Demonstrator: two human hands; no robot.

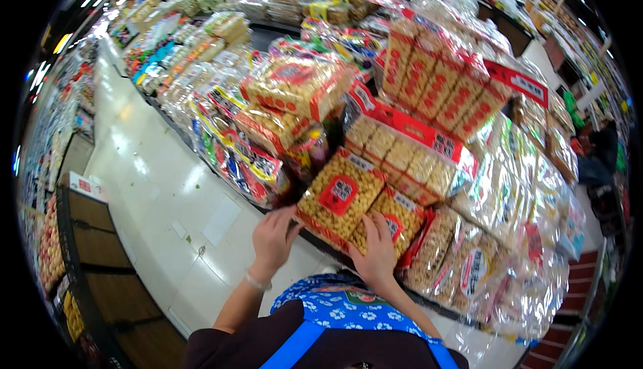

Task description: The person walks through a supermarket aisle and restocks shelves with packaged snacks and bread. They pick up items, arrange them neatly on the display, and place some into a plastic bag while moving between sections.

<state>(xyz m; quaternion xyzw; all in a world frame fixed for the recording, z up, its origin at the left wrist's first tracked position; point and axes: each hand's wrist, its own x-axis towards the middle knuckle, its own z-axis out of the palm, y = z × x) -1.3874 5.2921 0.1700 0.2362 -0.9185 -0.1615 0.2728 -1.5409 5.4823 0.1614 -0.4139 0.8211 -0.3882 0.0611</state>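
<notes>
A clear-wrapped snack package with a red label [338,195] lies at the near edge of a display stand. My left hand [274,241] is at its left corner, fingers partly hidden behind the edge. My right hand [377,248] rests at its right end, fingers spread over a similar snack package [394,218] beside it. Whether either hand grips is hard to tell. Just behind them stands a red-topped pack of pale snack blocks [402,155], and a larger pack with red dots [442,80] leans above that.
Stacked snack packs [299,85] and colourful bags [246,153] are to the left. Bags of oat-like snacks [467,268] lie to the right. A pale tiled floor [166,188] runs along the stand. Across it is a dark produce stand [100,268]. A person [600,153] is at the far right.
</notes>
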